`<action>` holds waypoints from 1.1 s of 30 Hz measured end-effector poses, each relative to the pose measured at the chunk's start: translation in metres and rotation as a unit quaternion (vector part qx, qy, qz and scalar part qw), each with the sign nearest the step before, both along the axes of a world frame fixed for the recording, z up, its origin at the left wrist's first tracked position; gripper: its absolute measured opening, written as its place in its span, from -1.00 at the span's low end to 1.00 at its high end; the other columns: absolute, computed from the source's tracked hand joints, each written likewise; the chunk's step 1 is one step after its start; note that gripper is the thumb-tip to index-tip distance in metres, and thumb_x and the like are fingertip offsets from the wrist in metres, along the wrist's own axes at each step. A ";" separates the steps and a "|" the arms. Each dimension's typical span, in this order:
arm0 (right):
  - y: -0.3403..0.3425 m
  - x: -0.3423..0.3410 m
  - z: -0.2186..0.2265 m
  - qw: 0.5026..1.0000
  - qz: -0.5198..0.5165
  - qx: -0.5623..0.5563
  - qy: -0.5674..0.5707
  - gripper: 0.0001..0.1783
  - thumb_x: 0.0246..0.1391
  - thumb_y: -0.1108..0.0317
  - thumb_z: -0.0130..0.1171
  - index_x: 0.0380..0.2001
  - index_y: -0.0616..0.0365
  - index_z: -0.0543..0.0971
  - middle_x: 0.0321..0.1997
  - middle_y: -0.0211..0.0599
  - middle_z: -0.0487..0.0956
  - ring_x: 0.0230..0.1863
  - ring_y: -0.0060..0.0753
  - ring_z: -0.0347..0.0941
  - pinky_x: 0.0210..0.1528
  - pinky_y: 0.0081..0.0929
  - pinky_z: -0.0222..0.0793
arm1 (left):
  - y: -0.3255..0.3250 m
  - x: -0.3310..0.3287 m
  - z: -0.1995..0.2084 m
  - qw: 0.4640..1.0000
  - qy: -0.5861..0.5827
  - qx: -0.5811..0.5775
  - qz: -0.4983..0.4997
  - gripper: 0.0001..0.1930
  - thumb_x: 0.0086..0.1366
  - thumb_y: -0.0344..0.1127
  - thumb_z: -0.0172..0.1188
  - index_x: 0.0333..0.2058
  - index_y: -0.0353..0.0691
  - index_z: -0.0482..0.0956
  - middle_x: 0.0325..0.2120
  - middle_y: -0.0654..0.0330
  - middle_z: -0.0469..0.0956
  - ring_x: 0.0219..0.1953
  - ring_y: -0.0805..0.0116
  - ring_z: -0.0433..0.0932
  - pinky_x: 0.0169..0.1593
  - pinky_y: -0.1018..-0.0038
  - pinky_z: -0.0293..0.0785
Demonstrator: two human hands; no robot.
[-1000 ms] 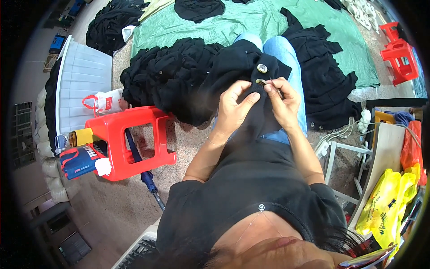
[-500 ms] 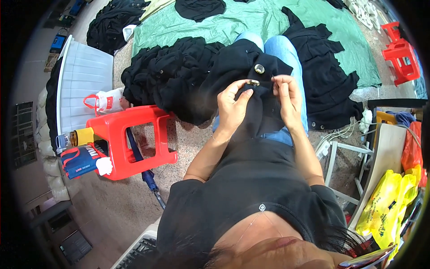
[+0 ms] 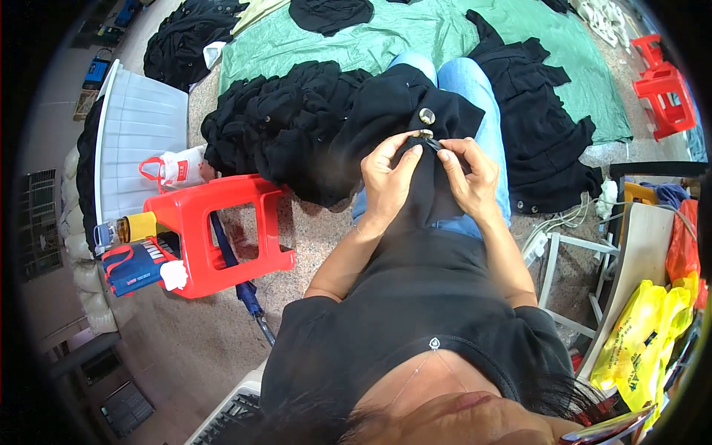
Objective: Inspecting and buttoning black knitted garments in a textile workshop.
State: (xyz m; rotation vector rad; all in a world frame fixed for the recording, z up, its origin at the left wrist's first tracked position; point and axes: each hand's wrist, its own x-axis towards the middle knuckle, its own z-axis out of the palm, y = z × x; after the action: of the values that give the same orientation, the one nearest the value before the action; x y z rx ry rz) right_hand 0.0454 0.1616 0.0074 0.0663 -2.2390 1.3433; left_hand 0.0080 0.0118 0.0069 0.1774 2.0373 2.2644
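Note:
A black garment (image 3: pixel 430 185) lies over my lap and jeans. My left hand (image 3: pixel 388 178) pinches its edge between thumb and index finger, just beside a gold-rimmed button (image 3: pixel 423 134). A second round, shiny button (image 3: pixel 426 116) sits on the cloth a little farther away. At the right side of the pinched edge, my right hand (image 3: pixel 472 176) has thumb and fingertips closed together. Something small and dark shows at those fingertips, too small to make out; thread or a needle cannot be seen.
Piled black garments (image 3: pixel 289 119) lie to the left; another black garment (image 3: pixel 545 126) is spread on the right over a green sheet (image 3: pixel 415 35). A red stool (image 3: pixel 222 200) carries a bottle and a blue bag. A pale plastic tub (image 3: pixel 141 111) stands behind it. Cables (image 3: pixel 552 222) run at right.
My right hand has come in leftward and slightly down, from apart beside the cloth to touching its edge near the button. My left hand keeps its pinch in nearly the same place.

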 end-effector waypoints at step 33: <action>-0.003 -0.002 -0.008 0.999 0.012 -0.034 -0.002 -0.85 0.09 0.43 0.32 -0.30 0.27 0.62 -0.44 -0.26 0.62 -0.47 -0.46 0.57 -0.41 -0.58 0.43 | 0.002 0.002 -0.007 0.998 -0.020 0.059 -0.003 -0.80 0.27 -0.52 0.21 -0.13 -0.42 0.62 -0.24 0.19 0.67 -0.19 0.54 0.57 -0.07 0.60 0.48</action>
State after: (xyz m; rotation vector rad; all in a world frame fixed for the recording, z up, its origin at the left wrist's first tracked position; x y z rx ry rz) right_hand 0.0437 0.1588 -0.0004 0.0660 -2.2012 1.4317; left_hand 0.0102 0.0135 -0.0002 0.1462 1.8832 2.3654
